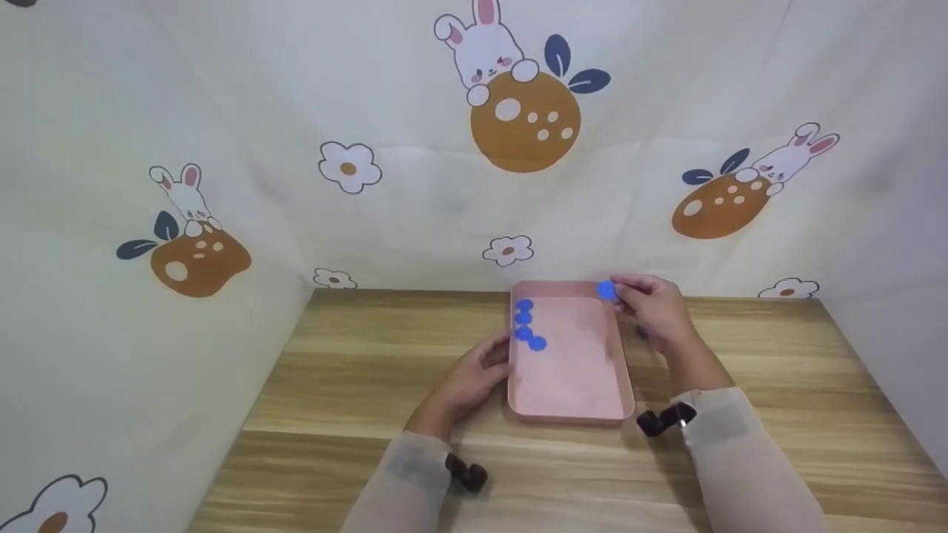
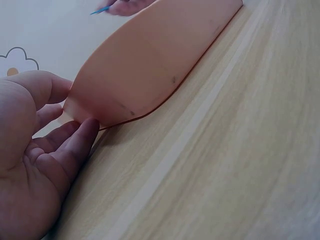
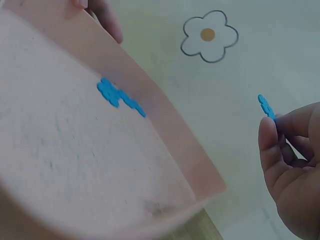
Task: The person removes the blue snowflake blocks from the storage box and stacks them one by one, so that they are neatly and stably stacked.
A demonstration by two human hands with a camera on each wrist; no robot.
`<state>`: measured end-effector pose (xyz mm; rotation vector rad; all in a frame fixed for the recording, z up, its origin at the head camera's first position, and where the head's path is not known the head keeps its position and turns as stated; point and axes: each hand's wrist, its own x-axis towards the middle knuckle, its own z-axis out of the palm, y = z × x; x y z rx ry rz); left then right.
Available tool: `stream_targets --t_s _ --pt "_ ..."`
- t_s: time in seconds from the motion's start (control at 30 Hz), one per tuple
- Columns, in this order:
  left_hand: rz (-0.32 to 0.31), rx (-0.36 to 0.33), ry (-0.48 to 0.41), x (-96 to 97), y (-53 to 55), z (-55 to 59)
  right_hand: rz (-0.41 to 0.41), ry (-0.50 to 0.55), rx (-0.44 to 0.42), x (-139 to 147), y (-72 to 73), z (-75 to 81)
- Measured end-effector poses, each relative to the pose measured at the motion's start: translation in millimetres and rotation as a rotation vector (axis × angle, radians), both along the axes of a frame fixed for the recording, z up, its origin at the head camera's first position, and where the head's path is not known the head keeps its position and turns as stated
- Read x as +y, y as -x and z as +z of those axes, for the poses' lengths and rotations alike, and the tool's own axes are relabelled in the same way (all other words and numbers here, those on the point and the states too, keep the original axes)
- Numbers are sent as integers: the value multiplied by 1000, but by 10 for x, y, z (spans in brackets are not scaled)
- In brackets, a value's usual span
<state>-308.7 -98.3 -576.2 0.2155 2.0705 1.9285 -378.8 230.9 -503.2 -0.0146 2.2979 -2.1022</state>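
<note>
A pink rectangular tray lies on the wooden table. Several blue flower-shaped plastic pieces form a line along its left inner wall, one offset to the right; in the right wrist view such pieces look flat on the tray floor. My left hand holds the tray's left wall at the rim, fingertips against the outer side. Above the tray's far right corner, my right hand pinches another blue flower-shaped piece between thumb and fingers. It is held on edge, apart from the tray.
A small dark object shows beside the tray's right wall, partly hidden by the right hand. Behind the wooden table hangs a pale curtain printed with rabbits and flowers. Black wrist cameras sit on both sleeves.
</note>
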Motion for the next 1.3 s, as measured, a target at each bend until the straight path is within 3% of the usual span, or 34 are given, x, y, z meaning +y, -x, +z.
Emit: stream_targets --t_s 0.17,0.5,0.77,0.97,1.13,1.3 --pt "4 -6 -20 -9 5 -32 -34 -17 -8 260 -73 -29" --pt "10 -16 13 8 5 -14 -80 -95 -143 613 -142 -196" --pt "6 -16 14 14 11 -13 -97 -39 -162 714 -112 -421" --pt "-11 -16 -2 11 14 -10 -86 -109 -163 764 -105 -564" --pt "-32 16 -37 -3 16 -24 -89 -123 -151 760 -95 -606" --pt "-14 8 -31 -6 14 -18 -96 -142 -150 756 -94 -611"
